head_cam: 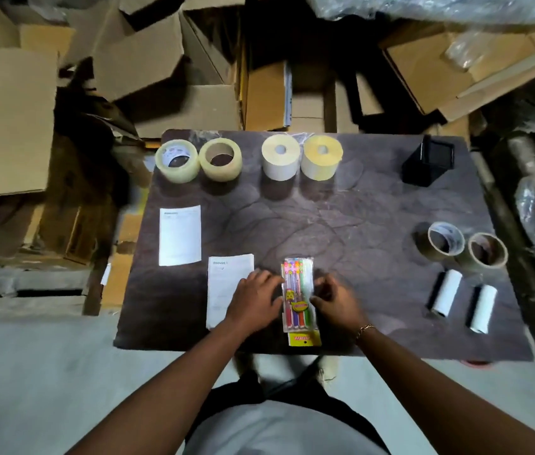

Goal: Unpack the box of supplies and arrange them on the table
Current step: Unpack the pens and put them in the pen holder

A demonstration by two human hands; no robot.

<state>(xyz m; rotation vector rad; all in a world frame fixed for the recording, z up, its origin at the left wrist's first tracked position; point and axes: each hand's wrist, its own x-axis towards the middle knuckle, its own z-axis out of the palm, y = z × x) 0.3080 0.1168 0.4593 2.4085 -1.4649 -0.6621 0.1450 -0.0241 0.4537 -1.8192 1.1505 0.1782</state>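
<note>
A clear pack of coloured pens (pixel 299 298) with a yellow header lies flat at the near edge of the dark table (pixel 325 218). My left hand (pixel 254 298) rests on the pack's left edge, partly over a white sheet (pixel 223 284). My right hand (pixel 335 297) pinches the pack's right edge with curled fingers. Two clear tape rolls (pixel 198 160) and two label rolls (pixel 302 157) stand in a row along the far edge. A black pen holder (pixel 428 164) sits at the far right.
A second white sheet (pixel 180 234) lies at the left. Two near-empty tape cores (pixel 466 246) and two small white paper rolls (pixel 463 298) lie at the right. Cardboard boxes (pixel 147 60) and plastic wrap crowd the floor beyond the table.
</note>
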